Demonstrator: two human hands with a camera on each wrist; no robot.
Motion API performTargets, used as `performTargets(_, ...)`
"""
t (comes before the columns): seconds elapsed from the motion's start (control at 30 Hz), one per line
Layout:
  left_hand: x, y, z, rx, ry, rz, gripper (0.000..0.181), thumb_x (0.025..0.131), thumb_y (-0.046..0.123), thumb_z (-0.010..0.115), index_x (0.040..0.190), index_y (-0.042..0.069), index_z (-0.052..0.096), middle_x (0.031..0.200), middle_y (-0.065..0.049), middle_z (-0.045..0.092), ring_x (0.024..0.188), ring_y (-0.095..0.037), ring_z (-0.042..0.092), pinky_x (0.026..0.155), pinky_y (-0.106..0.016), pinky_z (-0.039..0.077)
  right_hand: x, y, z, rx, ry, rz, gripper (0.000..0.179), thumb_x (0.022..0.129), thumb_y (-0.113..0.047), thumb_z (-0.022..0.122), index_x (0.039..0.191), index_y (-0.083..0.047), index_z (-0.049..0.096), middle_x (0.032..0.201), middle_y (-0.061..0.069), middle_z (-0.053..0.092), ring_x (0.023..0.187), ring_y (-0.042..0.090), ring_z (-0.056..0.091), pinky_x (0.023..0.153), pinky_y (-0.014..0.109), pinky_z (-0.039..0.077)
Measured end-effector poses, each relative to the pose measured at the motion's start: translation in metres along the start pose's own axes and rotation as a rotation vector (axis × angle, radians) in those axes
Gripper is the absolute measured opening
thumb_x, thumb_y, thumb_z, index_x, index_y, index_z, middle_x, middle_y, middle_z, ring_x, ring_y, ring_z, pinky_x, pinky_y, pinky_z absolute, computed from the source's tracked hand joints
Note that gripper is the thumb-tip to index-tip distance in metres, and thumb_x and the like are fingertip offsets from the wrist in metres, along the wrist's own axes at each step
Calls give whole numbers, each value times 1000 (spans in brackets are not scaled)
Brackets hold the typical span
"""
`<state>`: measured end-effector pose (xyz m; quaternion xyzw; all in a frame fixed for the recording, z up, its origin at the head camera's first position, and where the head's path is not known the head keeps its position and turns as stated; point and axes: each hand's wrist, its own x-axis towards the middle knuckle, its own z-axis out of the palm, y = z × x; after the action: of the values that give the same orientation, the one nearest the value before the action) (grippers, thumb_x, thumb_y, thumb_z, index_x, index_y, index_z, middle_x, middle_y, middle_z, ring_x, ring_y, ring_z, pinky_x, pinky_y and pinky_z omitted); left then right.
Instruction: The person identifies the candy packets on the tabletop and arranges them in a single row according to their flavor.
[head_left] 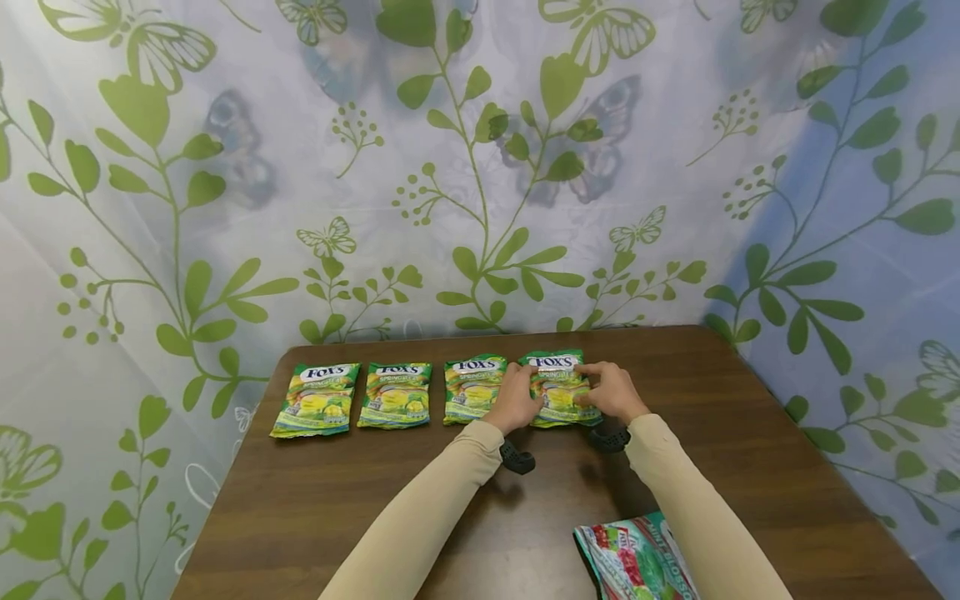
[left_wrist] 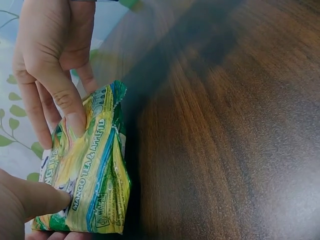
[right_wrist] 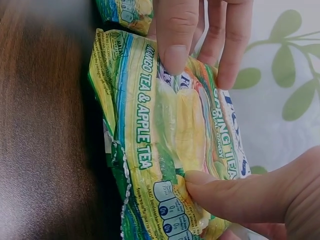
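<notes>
The rightmost green and yellow Fox's Spring Tea candy bag [head_left: 557, 392] lies face up at the end of a row at the back of the table. My left hand [head_left: 515, 400] grips its left side, and my right hand [head_left: 613, 392] grips its right side. In the left wrist view, the left thumb [left_wrist: 47, 199] presses on the bag's front, fingers tucked behind the edge. The right wrist view shows the right thumb [right_wrist: 235, 192] on the printed face near the nutrition boxes. Lettering on the bag reads mango tea and apple tea.
Three matching candy bags stand in line to the left: one [head_left: 472, 379] close beside the left hand, one [head_left: 395, 396] mid-row, one [head_left: 317, 400] at the far left. A teal and red candy bag [head_left: 626, 554] lies near the front by the right forearm. A patterned curtain [head_left: 480, 167] hangs behind the wooden table [head_left: 360, 500].
</notes>
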<state>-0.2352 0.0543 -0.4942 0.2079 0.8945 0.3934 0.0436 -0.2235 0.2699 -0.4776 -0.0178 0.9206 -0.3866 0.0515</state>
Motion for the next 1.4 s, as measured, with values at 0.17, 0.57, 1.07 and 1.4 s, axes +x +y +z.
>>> performTargets(0.17, 1, 0, -1, 5, 6, -7, 56, 94, 10, 69, 145, 0, 47, 123, -14, 45, 100, -23, 47, 79, -35, 44, 4, 0, 2, -11, 4, -9, 59, 84, -8, 80, 139, -4, 59, 139, 24, 49, 103, 35, 61, 68, 39, 54)
performTargets(0.57, 1, 0, 1, 18, -9, -22, 55, 96, 11, 67, 146, 0, 46, 128, -16, 44, 104, -24, 47, 79, -36, 44, 4, 4, 6, -28, 27, 8, 59, 84, -8, 80, 138, -3, 58, 142, 26, 45, 100, 35, 60, 72, 43, 54)
performTargets(1.07, 0, -1, 7, 38, -34, -25, 54, 98, 10, 64, 147, 1, 43, 129, -18, 41, 102, -24, 47, 79, -37, 44, 2, 7, 6, -50, 39, -12, 59, 84, -9, 80, 138, 1, 58, 140, 26, 47, 102, 37, 60, 77, 46, 55)
performTargets(1.4, -1, 3, 6, 58, -47, -44, 55, 98, 9, 63, 148, 1, 42, 129, -20, 41, 102, -25, 47, 77, -37, 44, 4, 10, 6, -52, 38, -7, 59, 85, -9, 80, 138, 2, 57, 140, 27, 47, 104, 37, 60, 79, 47, 55)
